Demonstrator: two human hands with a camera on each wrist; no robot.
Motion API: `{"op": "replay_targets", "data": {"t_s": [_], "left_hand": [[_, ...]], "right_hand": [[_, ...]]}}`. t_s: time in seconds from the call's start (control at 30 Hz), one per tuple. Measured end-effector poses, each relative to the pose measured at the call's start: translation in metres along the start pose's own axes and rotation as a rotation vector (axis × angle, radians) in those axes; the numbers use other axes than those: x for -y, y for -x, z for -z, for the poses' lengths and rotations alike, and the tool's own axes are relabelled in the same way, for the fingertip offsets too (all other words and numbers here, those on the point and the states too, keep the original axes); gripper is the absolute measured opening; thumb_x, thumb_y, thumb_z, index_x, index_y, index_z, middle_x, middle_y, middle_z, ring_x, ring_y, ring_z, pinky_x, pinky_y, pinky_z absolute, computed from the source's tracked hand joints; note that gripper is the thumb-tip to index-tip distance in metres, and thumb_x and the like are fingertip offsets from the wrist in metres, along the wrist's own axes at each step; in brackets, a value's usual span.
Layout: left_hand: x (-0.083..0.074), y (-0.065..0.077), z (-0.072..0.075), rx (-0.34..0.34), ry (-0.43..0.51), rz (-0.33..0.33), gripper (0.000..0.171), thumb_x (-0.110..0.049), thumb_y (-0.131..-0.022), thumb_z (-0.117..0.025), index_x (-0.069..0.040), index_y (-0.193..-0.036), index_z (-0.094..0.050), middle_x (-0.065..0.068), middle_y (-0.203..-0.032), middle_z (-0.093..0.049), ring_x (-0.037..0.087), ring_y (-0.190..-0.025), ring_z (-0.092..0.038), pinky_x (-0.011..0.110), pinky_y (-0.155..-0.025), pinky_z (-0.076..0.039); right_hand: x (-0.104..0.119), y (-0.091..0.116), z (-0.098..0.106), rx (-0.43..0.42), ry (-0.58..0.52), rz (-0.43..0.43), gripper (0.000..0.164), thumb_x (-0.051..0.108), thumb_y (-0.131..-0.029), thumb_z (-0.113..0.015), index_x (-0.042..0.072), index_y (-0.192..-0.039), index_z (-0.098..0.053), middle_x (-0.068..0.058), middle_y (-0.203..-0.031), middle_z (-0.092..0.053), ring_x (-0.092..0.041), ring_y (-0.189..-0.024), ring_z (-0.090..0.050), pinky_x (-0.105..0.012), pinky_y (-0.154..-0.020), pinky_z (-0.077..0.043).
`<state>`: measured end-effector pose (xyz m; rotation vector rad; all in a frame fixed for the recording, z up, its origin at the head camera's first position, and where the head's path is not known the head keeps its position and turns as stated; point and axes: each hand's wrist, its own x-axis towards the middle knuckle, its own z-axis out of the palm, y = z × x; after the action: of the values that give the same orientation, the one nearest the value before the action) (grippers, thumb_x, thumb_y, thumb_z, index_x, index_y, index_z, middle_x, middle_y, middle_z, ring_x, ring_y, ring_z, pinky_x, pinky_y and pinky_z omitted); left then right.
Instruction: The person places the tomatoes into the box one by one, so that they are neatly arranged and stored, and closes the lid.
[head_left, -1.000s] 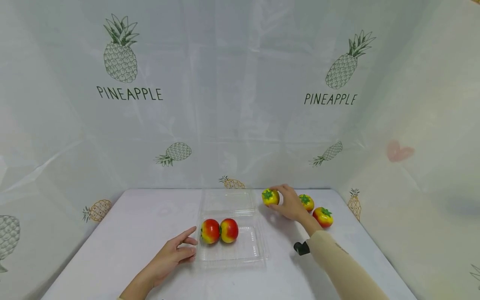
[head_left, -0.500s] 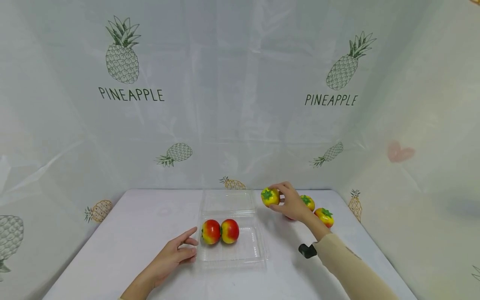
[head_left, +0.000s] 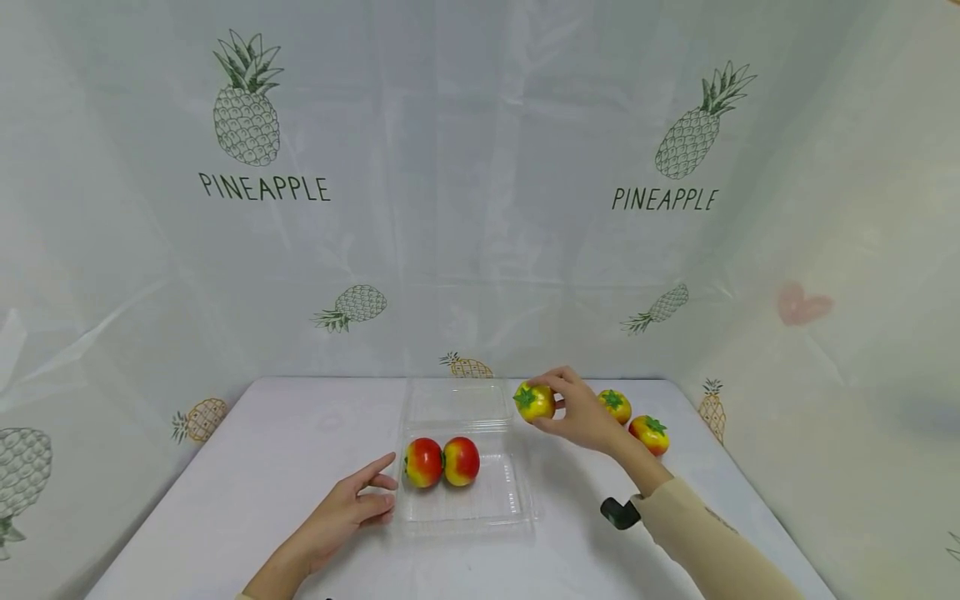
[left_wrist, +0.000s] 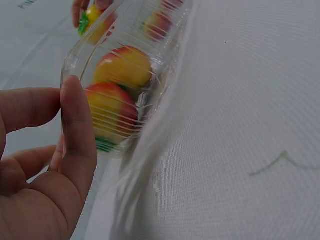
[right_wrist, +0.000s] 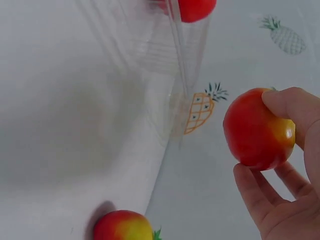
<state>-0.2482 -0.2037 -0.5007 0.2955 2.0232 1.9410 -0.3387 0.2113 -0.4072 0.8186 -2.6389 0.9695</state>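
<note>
My right hand [head_left: 581, 414] holds a glossy red-and-yellow persimmon [head_left: 534, 402] with a green leafy top. In the right wrist view its red underside shows, the persimmon [right_wrist: 260, 130] gripped between thumb and fingers, off the table. A clear plastic clamshell box [head_left: 495, 521] lies open, lid toward the back; the held fruit is near the lid's right side. Two persimmons [head_left: 423, 463] lie on their sides at the left of the box. My left hand [head_left: 341, 517] is at the box's left edge; the left wrist view shows its thumb and finger [left_wrist: 75, 125] pinching the rim.
Two more persimmons, one behind [head_left: 614, 406] and one nearer [head_left: 649, 435], sit to the right of my right hand. A pineapple-print curtain [head_left: 480, 208] surrounds the white table [head_left: 300, 417] at the back and sides.
My right hand has shifted slightly left and toward the box, carrying the persimmon, which has turned a little. The left hand and the box stay in place.
</note>
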Motion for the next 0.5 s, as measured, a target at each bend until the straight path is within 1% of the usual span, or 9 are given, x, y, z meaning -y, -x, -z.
{"op": "replay_targets", "data": {"t_s": [0.2, 0.4, 0.5], "left_hand": [[0.000, 0.000, 0.000, 0.003, -0.001, -0.012, 0.075, -0.011, -0.105, -0.066, -0.002, -0.168, -0.025, 0.023, -0.136, -0.048, 0.020, -0.095, -0.065, 0.027, -0.089, -0.061], [0.000, 0.000, 0.000, 0.002, -0.001, -0.017, 0.075, -0.011, -0.106, -0.065, -0.002, -0.168, -0.025, 0.023, -0.136, -0.048, 0.020, -0.096, -0.065, 0.028, -0.089, -0.061], [0.001, 0.000, 0.000, 0.000, 0.001, -0.016, 0.075, -0.011, -0.106, -0.065, -0.002, -0.168, -0.025, 0.023, -0.136, -0.048, 0.020, -0.095, -0.065, 0.028, -0.089, -0.061]], "right_hand": [[0.013, 0.004, -0.002, 0.031, 0.008, 0.006, 0.055, 0.011, -0.086, -0.089, 0.019, -0.137, -0.068, -0.005, -0.132, -0.055, -0.019, -0.112, -0.060, -0.030, -0.093, -0.061], [0.023, 0.007, -0.006, 0.067, 0.026, 0.045, 0.055, 0.011, -0.085, -0.090, 0.016, -0.136, -0.068, -0.004, -0.128, -0.058, -0.018, -0.105, -0.059, -0.028, -0.090, -0.061], [0.027, 0.009, -0.008, 0.090, 0.040, 0.043, 0.054, 0.012, -0.086, -0.090, 0.015, -0.135, -0.067, -0.003, -0.128, -0.059, -0.017, -0.103, -0.058, -0.027, -0.089, -0.061]]}}
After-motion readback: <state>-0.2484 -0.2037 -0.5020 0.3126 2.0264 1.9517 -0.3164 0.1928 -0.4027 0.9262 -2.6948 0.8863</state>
